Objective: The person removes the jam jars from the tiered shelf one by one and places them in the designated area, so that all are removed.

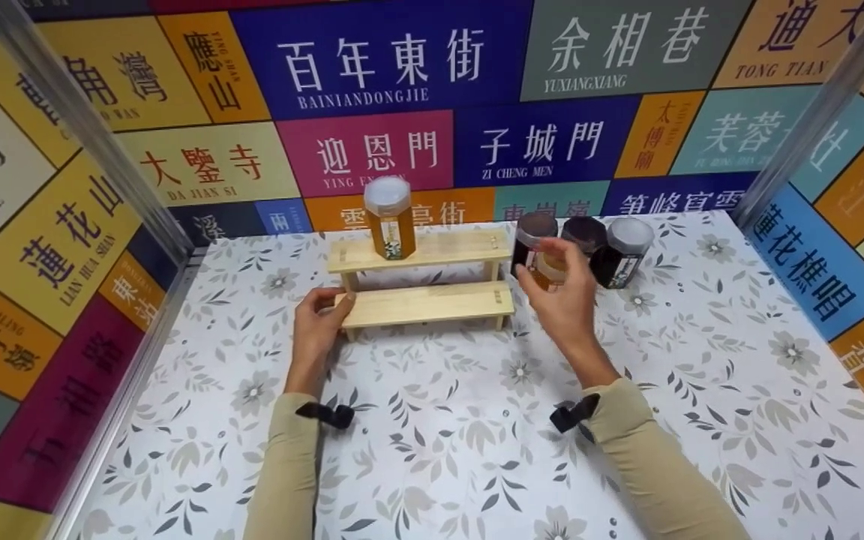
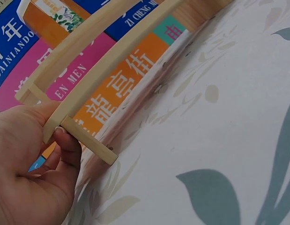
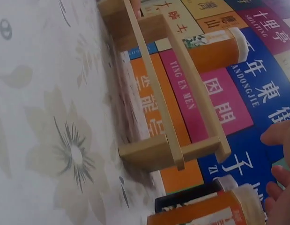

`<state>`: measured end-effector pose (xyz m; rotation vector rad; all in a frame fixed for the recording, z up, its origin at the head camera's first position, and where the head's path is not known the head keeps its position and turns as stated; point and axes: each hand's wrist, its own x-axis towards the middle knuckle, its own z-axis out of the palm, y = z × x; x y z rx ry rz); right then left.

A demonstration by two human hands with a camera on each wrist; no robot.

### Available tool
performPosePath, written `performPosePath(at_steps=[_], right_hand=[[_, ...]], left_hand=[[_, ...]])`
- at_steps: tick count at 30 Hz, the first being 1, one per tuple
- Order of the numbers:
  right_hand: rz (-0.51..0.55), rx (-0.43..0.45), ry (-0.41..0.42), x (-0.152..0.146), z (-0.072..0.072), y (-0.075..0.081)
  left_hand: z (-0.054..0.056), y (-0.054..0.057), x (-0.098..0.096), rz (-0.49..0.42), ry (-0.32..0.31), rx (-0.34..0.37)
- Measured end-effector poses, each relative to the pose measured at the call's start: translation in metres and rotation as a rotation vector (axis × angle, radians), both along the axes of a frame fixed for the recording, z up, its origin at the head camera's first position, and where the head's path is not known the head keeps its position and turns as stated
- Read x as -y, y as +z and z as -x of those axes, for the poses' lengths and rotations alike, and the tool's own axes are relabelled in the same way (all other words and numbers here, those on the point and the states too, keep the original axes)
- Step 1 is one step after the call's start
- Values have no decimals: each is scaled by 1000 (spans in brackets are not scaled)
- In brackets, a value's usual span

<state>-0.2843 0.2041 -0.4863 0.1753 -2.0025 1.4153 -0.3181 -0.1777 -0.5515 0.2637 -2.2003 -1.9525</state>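
A two-tier wooden display stand [image 1: 424, 304] stands on the table. My left hand [image 1: 319, 322] pinches the left end of its lower step, the thumb over the board and curled fingers [image 2: 67, 150] below. On the upper step sits a hexagonal jar of amber contents [image 1: 383, 225] with a pale lid. My right hand [image 1: 563, 296] hovers at the jars right of the stand, thumb and fingers spread. Partly hidden behind it is another amber jar [image 3: 205, 218]; in the right wrist view the fingers [image 3: 278, 133] are apart from its lid.
Beside that amber jar stand dark jars, one at the left [image 1: 526, 251], one in the middle [image 1: 586, 236] and one with a pale lid [image 1: 623, 262]. A floral cloth [image 1: 439, 435] covers the table. Sign-printed panels [image 1: 379, 60] rise behind and at both sides.
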Motion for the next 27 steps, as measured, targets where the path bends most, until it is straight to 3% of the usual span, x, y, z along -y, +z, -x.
performPosePath(at_steps=[9, 17, 20, 27], right_hand=[[-25, 12, 239, 61, 20, -3], [10, 164, 439, 110, 41, 1], [-12, 192, 446, 126, 47, 4], [-35, 246, 363, 154, 62, 11]], left_hand=[[0, 0, 2, 12, 19, -19], [1, -2, -2, -1, 3, -22], [1, -1, -2, 7, 3, -20], [1, 0, 1, 48, -6, -11]])
